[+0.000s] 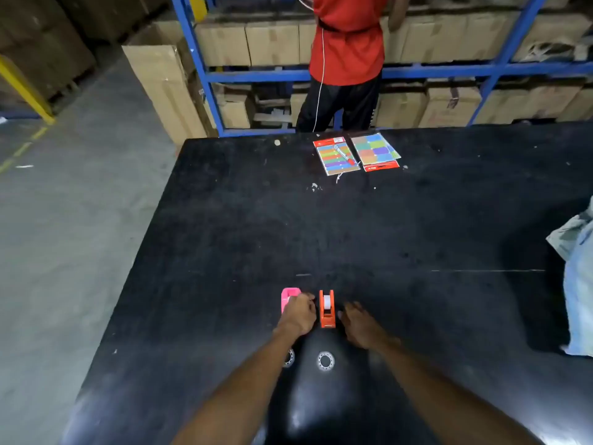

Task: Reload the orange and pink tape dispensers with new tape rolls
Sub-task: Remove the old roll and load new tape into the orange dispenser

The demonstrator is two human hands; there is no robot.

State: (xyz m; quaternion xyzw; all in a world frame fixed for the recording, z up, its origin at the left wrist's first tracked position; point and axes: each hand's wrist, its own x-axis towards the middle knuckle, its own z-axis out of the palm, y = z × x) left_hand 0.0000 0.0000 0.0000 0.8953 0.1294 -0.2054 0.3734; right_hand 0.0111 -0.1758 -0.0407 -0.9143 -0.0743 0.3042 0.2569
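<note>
Our left hand (pixel 296 313) closes on the pink tape dispenser (pixel 288 297); our right hand (pixel 357 322) lies spread beside the loaded orange tape dispenser (pixel 327 308). Pink probably needs its roll next.

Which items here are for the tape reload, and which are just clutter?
Job:
- pink dispenser, left hand on it
- orange dispenser, roll loaded
- two empty-looking rings, near edge
- right hand, open beside the orange dispenser

Clutter:
- two sticker packs, far side
- pen on one pack
- cloth bundle, right edge
</note>
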